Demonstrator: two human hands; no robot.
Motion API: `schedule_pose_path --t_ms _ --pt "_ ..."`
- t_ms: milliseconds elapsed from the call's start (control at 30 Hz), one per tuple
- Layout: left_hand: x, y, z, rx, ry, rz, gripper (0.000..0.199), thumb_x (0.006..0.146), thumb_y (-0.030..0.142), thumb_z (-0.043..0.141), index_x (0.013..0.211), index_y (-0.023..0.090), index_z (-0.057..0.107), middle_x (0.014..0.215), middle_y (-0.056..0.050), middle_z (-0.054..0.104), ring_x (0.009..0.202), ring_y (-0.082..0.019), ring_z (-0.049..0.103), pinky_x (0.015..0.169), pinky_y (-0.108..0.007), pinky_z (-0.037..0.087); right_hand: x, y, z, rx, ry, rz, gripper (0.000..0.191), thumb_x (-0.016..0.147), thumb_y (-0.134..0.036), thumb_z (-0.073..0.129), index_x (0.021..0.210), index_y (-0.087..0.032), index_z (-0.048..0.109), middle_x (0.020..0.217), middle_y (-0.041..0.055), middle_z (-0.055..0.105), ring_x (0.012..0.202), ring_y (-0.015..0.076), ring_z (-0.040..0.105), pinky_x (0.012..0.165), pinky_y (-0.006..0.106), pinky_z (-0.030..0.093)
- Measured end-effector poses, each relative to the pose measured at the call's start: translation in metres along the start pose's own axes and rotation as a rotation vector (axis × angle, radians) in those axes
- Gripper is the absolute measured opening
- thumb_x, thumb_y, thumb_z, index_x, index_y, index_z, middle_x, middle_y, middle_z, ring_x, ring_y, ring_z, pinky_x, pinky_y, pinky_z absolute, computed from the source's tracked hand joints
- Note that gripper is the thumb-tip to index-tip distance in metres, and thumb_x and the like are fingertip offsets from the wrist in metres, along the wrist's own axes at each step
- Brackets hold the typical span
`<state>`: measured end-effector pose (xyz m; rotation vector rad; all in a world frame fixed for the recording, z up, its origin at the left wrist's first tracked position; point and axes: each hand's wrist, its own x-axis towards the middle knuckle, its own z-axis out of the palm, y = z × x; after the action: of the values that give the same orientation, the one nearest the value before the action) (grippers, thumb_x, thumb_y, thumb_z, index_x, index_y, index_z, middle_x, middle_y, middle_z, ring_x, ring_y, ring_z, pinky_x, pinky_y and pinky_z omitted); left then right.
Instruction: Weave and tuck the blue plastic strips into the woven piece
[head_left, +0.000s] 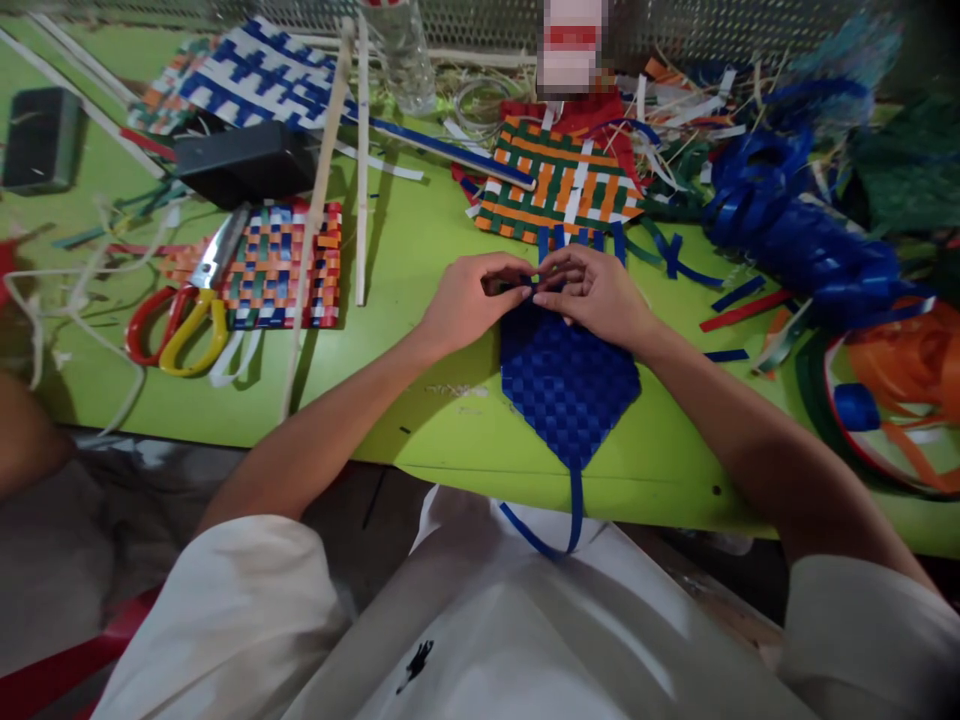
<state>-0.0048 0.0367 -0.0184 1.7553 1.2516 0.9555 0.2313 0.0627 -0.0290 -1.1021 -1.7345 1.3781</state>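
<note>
Pointed blue plastic weave under curled left hand and right hand looks light, springy, best held edgewise; what they pinch, I can't tell.

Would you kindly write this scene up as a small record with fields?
Left hand: fingers curled at the far end of the blue woven piece; grip unclear
Right hand: beside the left, fingers also curled; grip unclear
Work piece: pointed at its near end, a blue strip hanging past the green table's edge
Left side: scissors, multicoloured woven mat
Far side: orange-and-green woven mat
</note>
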Motion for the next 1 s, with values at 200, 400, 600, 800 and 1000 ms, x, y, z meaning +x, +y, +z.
schedule_pose_path --t_ms 200,400,600,800,1000 --pt "0.000 -0.001 0.000 0.068 0.000 0.012 0.034 0.092 0.014 0.088 0.125 0.021 0.083 0.100 -0.003 0.088 0.071 -0.013 0.066 0.071 -0.028 0.051 0.000 -0.004 0.007 -0.047 0.082 -0.020 0.038 0.083 -0.042 0.101 0.113 -0.031 0.082 0.105 0.0050 0.086 0.086 0.0234 0.080 0.061 0.033 0.063" --pt "0.001 -0.007 0.000 0.087 0.045 -0.004 0.047 0.089 0.015 0.094 0.132 0.023 0.076 0.098 0.000 0.087 0.067 -0.012 0.064 0.072 -0.029 0.053 0.004 -0.009 0.004 -0.105 0.082 0.088 0.038 0.082 -0.041 0.101 0.114 -0.029 0.084 0.095 0.0030 0.086 0.053 0.0154 0.062 0.043 0.033 0.052" --pt "0.002 -0.009 0.002 0.062 0.054 -0.010 0.042 0.090 0.022 0.097 0.125 0.024 0.073 0.097 0.000 0.087 0.071 -0.013 0.069 0.073 -0.030 0.055 0.005 -0.018 0.004 -0.180 0.071 -0.026 0.027 0.083 -0.028 0.096 0.109 -0.029 0.086 0.110 0.0069 0.087 0.096 0.0289 0.083 0.081 0.042 0.072" --pt "0.005 -0.015 0.005 0.072 0.040 -0.007 0.039 0.093 0.036 0.097 0.120 0.026 0.070 0.098 0.000 0.086 0.079 -0.018 0.076 0.077 -0.033 0.058 0.007 -0.020 0.003 -0.278 0.063 -0.046 0.031 0.083 -0.020 0.089 0.111 -0.032 0.086 0.118 0.0042 0.087 0.106 0.0289 0.083 0.098 0.043 0.072" --pt "-0.031 0.021 0.008 0.410 0.045 0.060 0.025 0.105 0.028 0.082 0.129 0.024 0.075 0.121 -0.007 0.087 0.111 -0.030 0.079 0.100 -0.046 0.060 0.006 -0.017 0.002 -0.298 0.096 -0.081 0.024 0.085 -0.017 0.081 0.104 -0.030 0.089 0.106 0.0039 0.089 0.104 0.0296 0.084 0.098 0.046 0.071"
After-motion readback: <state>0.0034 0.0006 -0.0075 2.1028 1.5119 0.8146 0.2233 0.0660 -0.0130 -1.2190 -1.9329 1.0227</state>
